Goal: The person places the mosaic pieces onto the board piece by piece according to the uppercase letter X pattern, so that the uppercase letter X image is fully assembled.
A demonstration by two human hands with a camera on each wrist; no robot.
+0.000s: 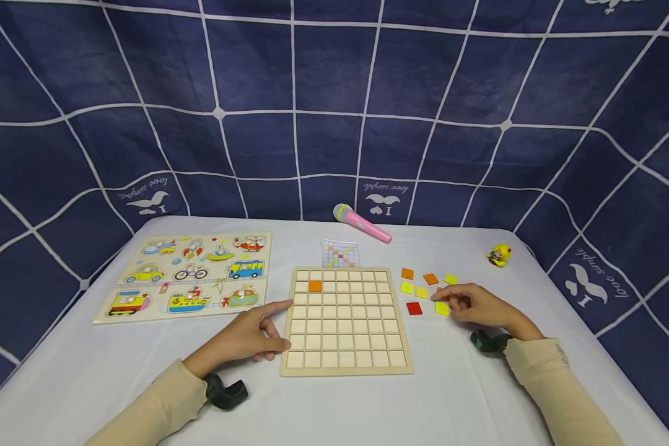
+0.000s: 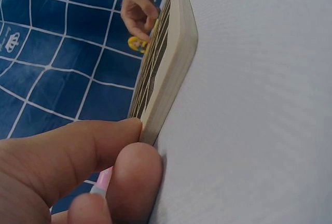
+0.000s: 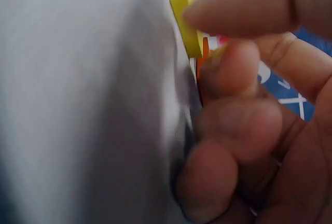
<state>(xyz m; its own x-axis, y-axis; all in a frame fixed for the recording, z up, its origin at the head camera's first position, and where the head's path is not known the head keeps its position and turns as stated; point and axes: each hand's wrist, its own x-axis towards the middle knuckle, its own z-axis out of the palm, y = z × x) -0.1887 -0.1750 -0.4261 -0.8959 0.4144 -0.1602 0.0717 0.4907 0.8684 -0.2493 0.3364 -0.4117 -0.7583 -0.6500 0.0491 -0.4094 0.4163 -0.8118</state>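
Note:
A square wooden grid board (image 1: 347, 371) lies mid-table, with one orange tile (image 1: 314, 286) in its upper left part. My left hand (image 1: 251, 331) rests at its left side, index finger and thumb spread along the edge. Up close in the left wrist view, fingertips touch the board's side (image 2: 174, 68). To the right, my right hand (image 1: 476, 306) hovers low among loose tiles, fingers loosely bent and nothing visibly gripped. Its fingertips are right at a yellow tile (image 1: 441, 308); the right wrist view shows a fingertip overlapping a yellow tile (image 3: 188, 22). A red tile (image 1: 414, 308) lies nearby.
Several more orange and yellow tiles (image 1: 421, 292) lie right of the board. Behind it are a patterned card (image 1: 341, 254) and a pink microphone (image 1: 368, 227). A vehicle puzzle board (image 1: 192, 279) lies left; a small yellow figurine (image 1: 498, 254) stands far right.

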